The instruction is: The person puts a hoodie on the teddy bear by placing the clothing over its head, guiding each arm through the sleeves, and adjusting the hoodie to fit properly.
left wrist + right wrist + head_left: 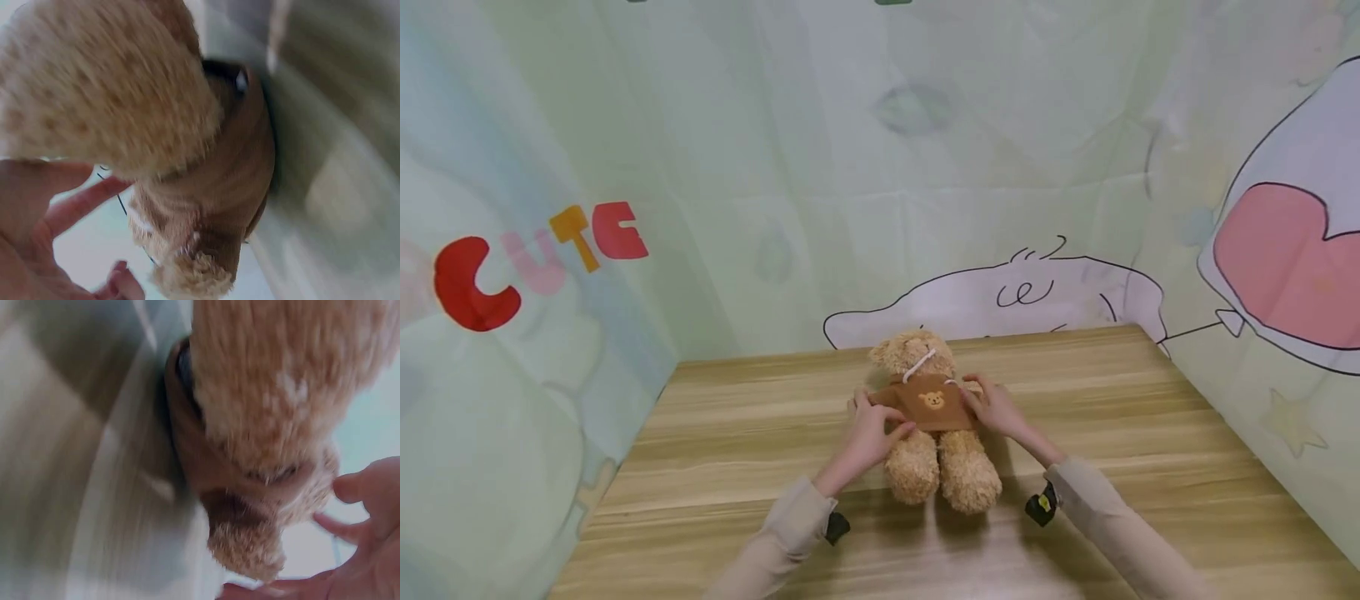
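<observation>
A light-brown teddy bear (968,475) lies face up on the wooden table, its head toward the back edge. It wears a brown hoodie (951,415) with a small bear-face print and white drawstrings (919,365). My left hand (868,433) is at the bear's side, thumb and index finger apart by the hoodie's lower corner. My right hand (997,408) rests against the opposite side, near the sleeve, with fingers loosely bent. In the left wrist view, furry leg (106,87) and hoodie (225,150) fill the middle. The right wrist view shows spread fingers (350,532) beside the plush.
The wood-grain table (730,450) ends just behind the bear's head. A pale printed curtain (715,167) stands behind and on both sides, with cartoon shapes and coloured letters. Dark wrist devices (1041,505) sit under both cuffs.
</observation>
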{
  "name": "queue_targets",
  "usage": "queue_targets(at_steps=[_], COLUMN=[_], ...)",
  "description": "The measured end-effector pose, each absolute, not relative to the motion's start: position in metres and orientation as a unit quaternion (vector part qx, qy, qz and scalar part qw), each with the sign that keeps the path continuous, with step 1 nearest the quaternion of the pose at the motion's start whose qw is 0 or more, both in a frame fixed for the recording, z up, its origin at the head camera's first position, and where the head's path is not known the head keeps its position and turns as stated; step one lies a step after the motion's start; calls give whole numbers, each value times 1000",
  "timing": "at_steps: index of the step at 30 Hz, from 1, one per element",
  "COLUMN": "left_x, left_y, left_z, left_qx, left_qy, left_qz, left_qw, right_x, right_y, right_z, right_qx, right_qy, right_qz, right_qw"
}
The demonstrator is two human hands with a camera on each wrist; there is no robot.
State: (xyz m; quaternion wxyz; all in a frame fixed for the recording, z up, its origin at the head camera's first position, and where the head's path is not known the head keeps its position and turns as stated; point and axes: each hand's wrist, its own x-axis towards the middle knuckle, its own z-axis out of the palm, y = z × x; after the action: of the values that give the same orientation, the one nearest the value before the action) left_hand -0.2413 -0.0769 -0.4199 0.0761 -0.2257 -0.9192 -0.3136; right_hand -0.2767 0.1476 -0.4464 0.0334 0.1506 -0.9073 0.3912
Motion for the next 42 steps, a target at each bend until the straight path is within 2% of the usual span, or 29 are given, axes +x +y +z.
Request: queue_targets(at_steps=[3,8,10,20,26,30,35,38,42], left_x=[-253,-273,-279,-295,-298,-295,-290,-282,-271], left_y=[-74,-68,-66,-69,-71,-76,-84,-86,-90], left_z=[-416,-422,-425,-444,-444,-442,-441,-443,-448], left_qx=[-242,-223,-212,-204,-263,-305,-338,-358,-376], left_qy=[-925,-925,-923,-910,-876,-865,-856,-865,-849], left_qz=[-278,-301,-314,-340,-378,-375,-377,-326,-332], left_qw=[89,56,63,118,146,138,103,136,165], right_x=[-293,-309,-314,-326,-329,-323,-301,-287,-268], right_y=[152,156,156,147,149,148,143,143,150], right_z=[-450,-465,-472,-485,-475,-455,-429,-423,-425], right_qx=[157,168,179,241,259,279,360,390,349], right_qy=[-903,-888,-886,-881,-872,-885,-892,-886,-895], right_qz=[398,427,427,407,410,361,247,229,272], right_qw=[32,-5,-5,36,71,94,114,96,54])
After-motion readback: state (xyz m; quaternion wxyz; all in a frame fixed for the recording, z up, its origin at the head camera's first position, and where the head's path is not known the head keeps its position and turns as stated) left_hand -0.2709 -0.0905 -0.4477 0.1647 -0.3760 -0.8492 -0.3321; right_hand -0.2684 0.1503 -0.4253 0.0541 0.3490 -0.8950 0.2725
